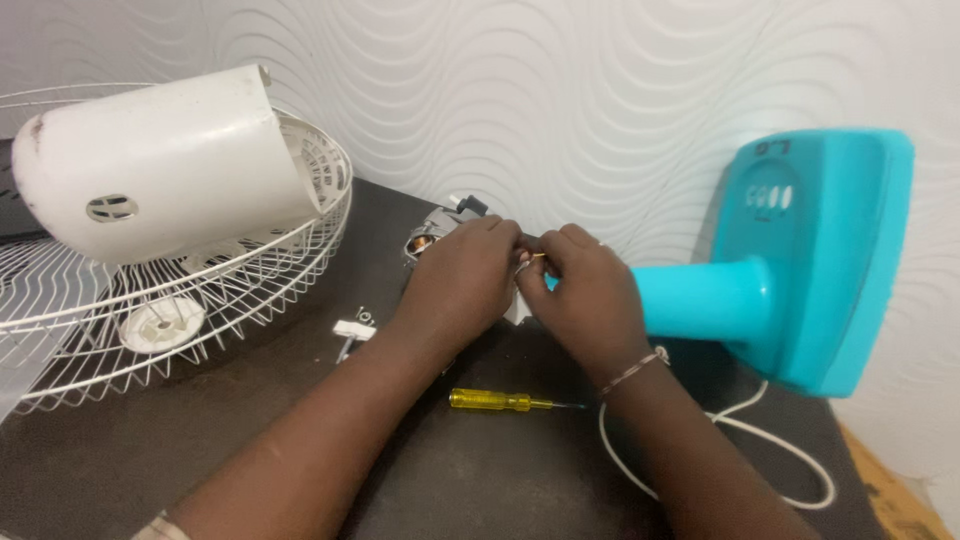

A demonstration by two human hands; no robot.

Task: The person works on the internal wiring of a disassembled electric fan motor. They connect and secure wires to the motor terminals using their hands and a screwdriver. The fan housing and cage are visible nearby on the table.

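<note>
Fingers (527, 252) of both my hands are pinched shut on a thin yellowish wire at the fan motor (437, 238), left hand (462, 280) bracing the motor on the dark table (250, 440) while the right hand (585, 290) works the wire, I judge. Beside them lies the turquoise fan stand (800, 260), with a yellow-handled screwdriver (500, 401) near my wrists. At the left, the white wire grille (180, 300) serves as a tray and carries the white motor cover (150, 165).
</note>
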